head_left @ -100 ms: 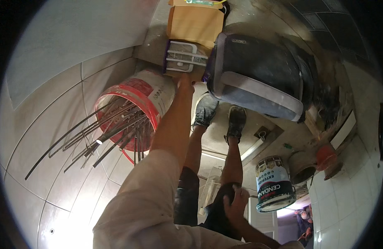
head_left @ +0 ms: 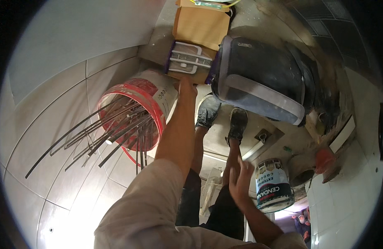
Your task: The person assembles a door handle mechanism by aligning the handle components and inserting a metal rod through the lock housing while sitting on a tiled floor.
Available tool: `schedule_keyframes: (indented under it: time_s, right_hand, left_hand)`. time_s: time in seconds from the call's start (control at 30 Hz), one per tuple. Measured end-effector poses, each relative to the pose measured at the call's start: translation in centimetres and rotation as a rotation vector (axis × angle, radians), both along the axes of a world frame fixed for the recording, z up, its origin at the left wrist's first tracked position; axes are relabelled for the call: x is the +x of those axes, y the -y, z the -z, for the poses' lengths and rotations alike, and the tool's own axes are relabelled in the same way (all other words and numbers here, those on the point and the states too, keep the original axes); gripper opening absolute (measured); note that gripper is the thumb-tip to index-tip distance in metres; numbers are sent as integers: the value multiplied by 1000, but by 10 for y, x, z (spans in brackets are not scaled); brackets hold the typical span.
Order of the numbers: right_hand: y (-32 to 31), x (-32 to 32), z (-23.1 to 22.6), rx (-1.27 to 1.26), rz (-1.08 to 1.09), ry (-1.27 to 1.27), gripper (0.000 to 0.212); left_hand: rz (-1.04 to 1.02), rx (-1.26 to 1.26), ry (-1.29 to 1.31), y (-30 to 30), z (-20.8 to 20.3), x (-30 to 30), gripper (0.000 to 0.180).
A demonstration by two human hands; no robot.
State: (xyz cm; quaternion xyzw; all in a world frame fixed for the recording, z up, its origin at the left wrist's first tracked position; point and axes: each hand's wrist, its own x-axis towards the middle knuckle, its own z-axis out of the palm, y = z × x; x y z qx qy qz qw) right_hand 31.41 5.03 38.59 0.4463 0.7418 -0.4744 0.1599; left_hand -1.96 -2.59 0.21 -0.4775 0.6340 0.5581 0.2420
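My left arm reaches forward, and my left hand (head_left: 185,86) is closed at the near edge of an open cardboard box (head_left: 201,78); its fingertips are largely hidden. Inside the box lies a set of white-grey, handle-shaped bars (head_left: 188,58), seemingly under clear wrap. The brown lid (head_left: 199,25) is folded back on the far side. My right hand (head_left: 240,179) is raised beside my right knee, holding nothing, with its fingers stretched and slightly blurred.
A red-and-white bucket (head_left: 152,89) with several metal rods (head_left: 104,128) sticking out stands left. A dusty black-and-grey bag (head_left: 262,72) is right of the box. Right of my legs are a paint can (head_left: 274,186), a floor drain (head_left: 263,136) and a reddish container (head_left: 325,157).
My right hand has lifted off my right thigh and moved forward, its fingers straightening. My left hand stays at the box's near edge. The whole view has shifted slightly.
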Motion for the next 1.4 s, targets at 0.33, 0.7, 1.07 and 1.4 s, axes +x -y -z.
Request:
schedule_keyframes:
  time_s: [0.33,0.7,1.07,1.4]
  right_hand:
    - [-123,-261,158,357,-208,-527,60]
    - [-95,-229,93,542,-343,-233,74]
    - [-61,-34,-181,447,46,114,98]
    - [-6,52,-431,208,571,167,94]
  left_hand:
    - [-146,334,-62,-6,-74,27,36]
    - [784,155,-238,-4,-237,57,34]
    - [999,418,439,-5,-509,102,32]
    - [1613,604,470,-94,-665,143,36]
